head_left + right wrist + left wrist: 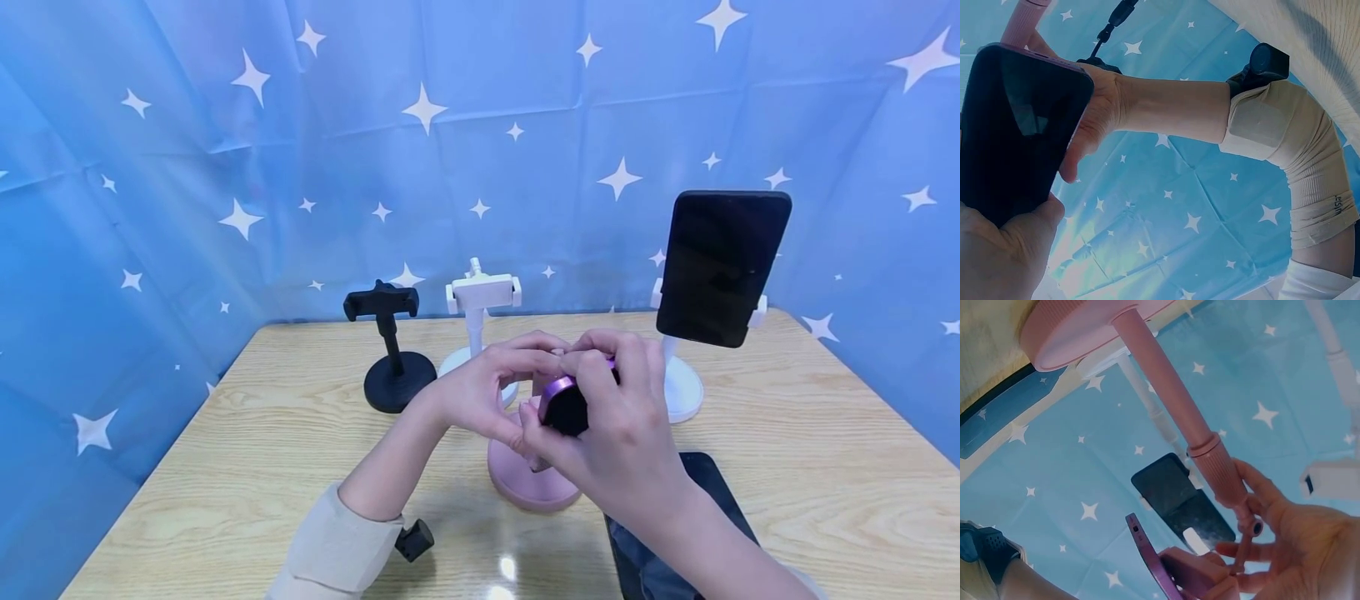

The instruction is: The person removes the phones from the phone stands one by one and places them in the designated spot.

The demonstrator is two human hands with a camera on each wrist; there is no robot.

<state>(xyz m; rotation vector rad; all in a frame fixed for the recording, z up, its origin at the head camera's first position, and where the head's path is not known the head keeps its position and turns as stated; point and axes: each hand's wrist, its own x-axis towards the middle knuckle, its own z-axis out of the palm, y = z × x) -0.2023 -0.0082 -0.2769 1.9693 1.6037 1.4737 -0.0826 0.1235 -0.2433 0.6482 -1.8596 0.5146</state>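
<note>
My right hand [626,417] holds a purple-edged phone [566,410], its dark screen [1022,131] facing the right wrist camera. Behind the phone is the pink clamp [1200,572] of a pink phone stand [534,485]. My left hand [498,379] grips this stand near the top, its fingers [1260,481] curled around the joint between pole and clamp. In the left wrist view the phone's back lies against the clamp. The stand's round base is on the table, partly hidden by my hands in the head view.
A black phone stand [397,383] and a white phone stand [483,293] stand behind on the wooden table [247,483]. At the right another white stand [684,392] carries a black phone [723,267]. A dark tablet-like slab [708,475] lies under my right forearm.
</note>
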